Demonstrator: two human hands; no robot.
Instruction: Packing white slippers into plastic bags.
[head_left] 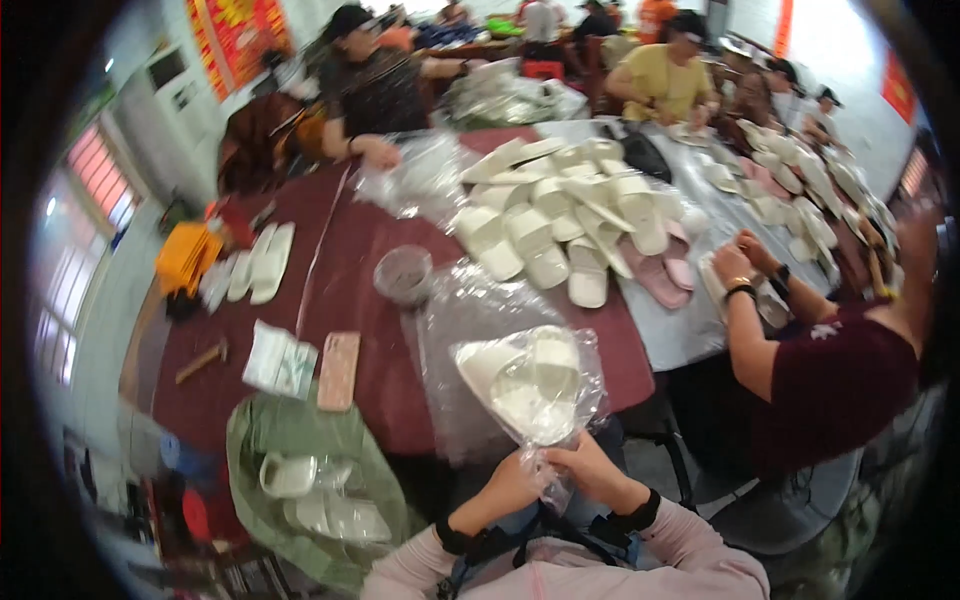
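A pair of white slide sandals point(540, 385) lies inside a clear plastic bag point(590, 370) in front of me, over the near table edge. My left hand point(508, 488) and my right hand point(590, 470) are both closed on the gathered near end of that bag, close together. The fingers partly hide the bunched plastic. Beyond the bagged pair, a stack of flat clear bags point(450, 330) is spread on the dark red table. A large heap of white slides point(545, 215) lies further back, with pink slides point(665, 270) at its right side.
Left of me a green sack point(310, 500) holds bagged white slides. On the table are a phone point(339, 370), a tissue pack point(280, 360), a hammer point(202, 361), a clear round bowl point(403, 274) and orange packets point(188, 255). A co-worker in maroon point(830, 390) sits close at right; others work beyond.
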